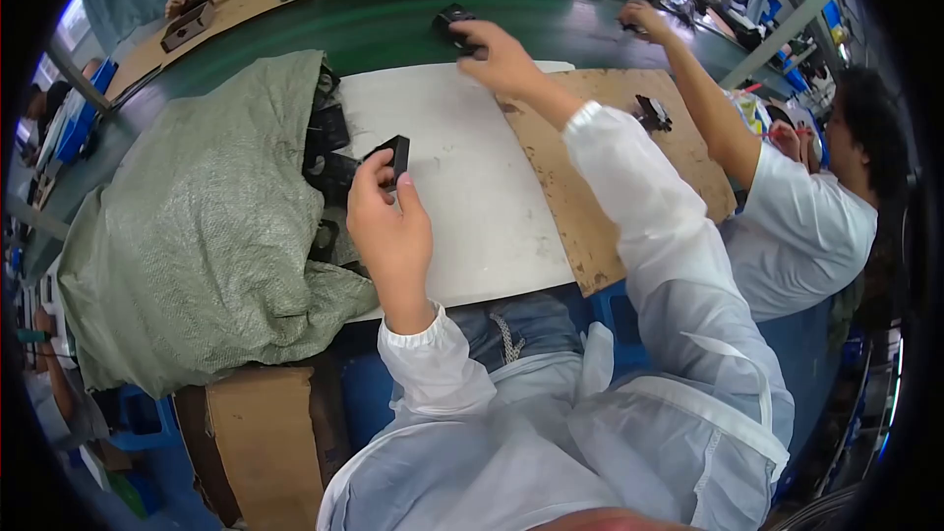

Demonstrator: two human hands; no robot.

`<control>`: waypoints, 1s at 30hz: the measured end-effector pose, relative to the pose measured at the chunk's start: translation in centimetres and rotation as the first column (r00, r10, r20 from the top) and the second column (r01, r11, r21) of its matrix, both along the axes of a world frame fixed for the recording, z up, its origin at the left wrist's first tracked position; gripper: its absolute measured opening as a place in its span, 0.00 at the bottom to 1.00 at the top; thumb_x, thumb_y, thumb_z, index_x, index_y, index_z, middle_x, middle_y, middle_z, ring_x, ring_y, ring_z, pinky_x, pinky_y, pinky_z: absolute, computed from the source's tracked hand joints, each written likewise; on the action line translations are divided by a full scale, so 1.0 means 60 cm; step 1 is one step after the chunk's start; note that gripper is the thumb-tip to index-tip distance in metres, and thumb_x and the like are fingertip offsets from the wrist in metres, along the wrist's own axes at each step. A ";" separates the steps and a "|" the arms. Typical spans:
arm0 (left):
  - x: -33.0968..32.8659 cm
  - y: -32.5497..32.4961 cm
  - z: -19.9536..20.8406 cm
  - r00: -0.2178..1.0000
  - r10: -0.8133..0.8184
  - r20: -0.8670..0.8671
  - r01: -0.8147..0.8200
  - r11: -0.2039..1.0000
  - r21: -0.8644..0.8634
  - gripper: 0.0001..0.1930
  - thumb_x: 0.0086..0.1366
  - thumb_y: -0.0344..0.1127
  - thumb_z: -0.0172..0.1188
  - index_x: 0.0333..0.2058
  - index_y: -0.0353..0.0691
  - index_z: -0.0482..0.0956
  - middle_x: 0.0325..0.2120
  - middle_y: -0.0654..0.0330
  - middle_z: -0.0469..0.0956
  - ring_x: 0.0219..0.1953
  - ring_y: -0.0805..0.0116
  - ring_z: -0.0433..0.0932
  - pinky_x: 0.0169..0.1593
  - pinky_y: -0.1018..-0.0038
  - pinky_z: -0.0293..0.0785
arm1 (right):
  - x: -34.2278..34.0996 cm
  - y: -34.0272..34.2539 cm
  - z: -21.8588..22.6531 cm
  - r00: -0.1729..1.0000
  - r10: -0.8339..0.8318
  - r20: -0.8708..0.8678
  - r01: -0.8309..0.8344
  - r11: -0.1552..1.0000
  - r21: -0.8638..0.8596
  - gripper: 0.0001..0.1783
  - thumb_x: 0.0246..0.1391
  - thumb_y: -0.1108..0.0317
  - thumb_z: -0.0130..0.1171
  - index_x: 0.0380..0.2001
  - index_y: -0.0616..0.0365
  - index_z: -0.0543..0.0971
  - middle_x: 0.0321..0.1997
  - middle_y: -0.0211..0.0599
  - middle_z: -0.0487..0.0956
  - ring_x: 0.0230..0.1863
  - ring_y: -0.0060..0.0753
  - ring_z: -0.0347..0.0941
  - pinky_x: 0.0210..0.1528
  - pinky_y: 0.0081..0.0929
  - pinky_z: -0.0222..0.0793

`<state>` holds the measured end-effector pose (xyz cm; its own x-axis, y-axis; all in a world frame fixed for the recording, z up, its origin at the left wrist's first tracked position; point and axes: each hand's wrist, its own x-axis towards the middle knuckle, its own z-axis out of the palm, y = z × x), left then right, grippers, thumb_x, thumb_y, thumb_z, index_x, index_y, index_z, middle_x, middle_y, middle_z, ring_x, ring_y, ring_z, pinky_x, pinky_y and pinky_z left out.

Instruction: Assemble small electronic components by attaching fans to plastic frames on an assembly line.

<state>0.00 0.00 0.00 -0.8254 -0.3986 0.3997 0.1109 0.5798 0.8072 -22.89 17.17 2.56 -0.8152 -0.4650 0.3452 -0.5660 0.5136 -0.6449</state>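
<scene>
My left hand (pixel 388 226) is closed around a black rectangular frame-like part (pixel 401 152), held over the left side of a white board (pixel 472 206). Stretched far forward, my right hand (pixel 501 59) grips a dark black part (pixel 453 22) with its fingertips, at the near side of a green belt (pixel 393 20). How firmly it holds that piece is hard to tell, as the hand is a little blurred. Beside my left hand, a grey-green woven sack (pixel 206 206) lies with its mouth toward me, and several black plastic parts (pixel 329 128) spill from it.
A brown board (pixel 590 167) adjoins the white one and bears a small black part (pixel 653 114). On the right a co-worker's arm (pixel 713 118) reaches to the belt. Across the belt another person works at a bench (pixel 251 5). A cardboard box (pixel 264 442) stands below the sack.
</scene>
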 end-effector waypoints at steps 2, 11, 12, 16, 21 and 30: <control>-0.005 0.021 0.030 0.983 -0.145 -0.116 0.176 0.924 0.339 0.17 0.62 0.27 0.58 0.50 0.36 0.73 0.39 0.54 0.77 0.36 0.63 0.74 0.44 0.71 0.72 | 0.084 0.022 0.021 0.995 0.096 0.003 -0.096 0.994 -0.044 0.46 0.41 0.69 0.66 0.67 0.53 0.63 0.66 0.43 0.68 0.64 0.42 0.67 0.66 0.38 0.63; -0.041 0.241 0.118 0.740 -0.641 -0.203 0.615 0.523 0.591 0.10 0.61 0.28 0.58 0.40 0.30 0.79 0.36 0.51 0.82 0.34 0.64 0.80 0.43 0.75 0.74 | 0.327 0.246 0.014 0.960 -0.277 -0.042 0.254 0.925 -0.283 0.42 0.44 0.67 0.69 0.64 0.57 0.64 0.52 0.39 0.79 0.51 0.34 0.76 0.56 0.28 0.69; -0.062 0.262 0.120 0.731 -0.654 -0.195 0.621 0.520 0.586 0.10 0.61 0.28 0.58 0.40 0.30 0.79 0.36 0.51 0.82 0.34 0.64 0.80 0.43 0.75 0.74 | 0.340 0.274 0.000 0.956 -0.290 -0.038 0.267 0.919 -0.291 0.42 0.44 0.67 0.69 0.64 0.57 0.64 0.52 0.39 0.79 0.51 0.34 0.76 0.56 0.28 0.69; -0.215 0.390 0.069 0.741 -0.656 0.142 0.662 0.749 0.007 0.12 0.61 0.38 0.58 0.32 0.38 0.86 0.35 0.51 0.84 0.34 0.50 0.79 0.46 0.61 0.72 | 0.396 0.373 -0.053 0.921 -0.299 0.250 0.355 0.381 -0.854 0.33 0.56 0.70 0.58 0.64 0.56 0.61 0.55 0.44 0.75 0.45 0.33 0.75 0.50 0.24 0.69; -0.305 0.508 -0.015 0.821 -0.546 0.166 0.568 0.755 -0.326 0.14 0.60 0.43 0.60 0.33 0.38 0.86 0.33 0.51 0.83 0.46 0.47 0.71 0.52 0.56 0.63 | 0.485 0.411 -0.074 0.941 -0.181 0.285 0.318 0.197 -0.927 0.36 0.57 0.69 0.58 0.67 0.53 0.57 0.58 0.46 0.73 0.42 0.32 0.74 0.43 0.21 0.70; -0.343 0.556 -0.045 0.869 -0.494 0.024 0.411 0.693 -0.592 0.14 0.61 0.40 0.58 0.33 0.35 0.86 0.33 0.49 0.82 0.44 0.47 0.69 0.50 0.56 0.60 | 0.509 0.406 -0.062 0.969 -0.119 0.217 0.245 0.343 -0.907 0.40 0.58 0.70 0.55 0.71 0.46 0.52 0.66 0.53 0.64 0.47 0.38 0.76 0.39 0.18 0.72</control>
<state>-20.60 33.36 -2.68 -0.7705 0.3414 0.5383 0.5575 0.7703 0.3094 7.64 41.53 -1.15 -0.8923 0.2589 0.3698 -0.4442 -0.3578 -0.8214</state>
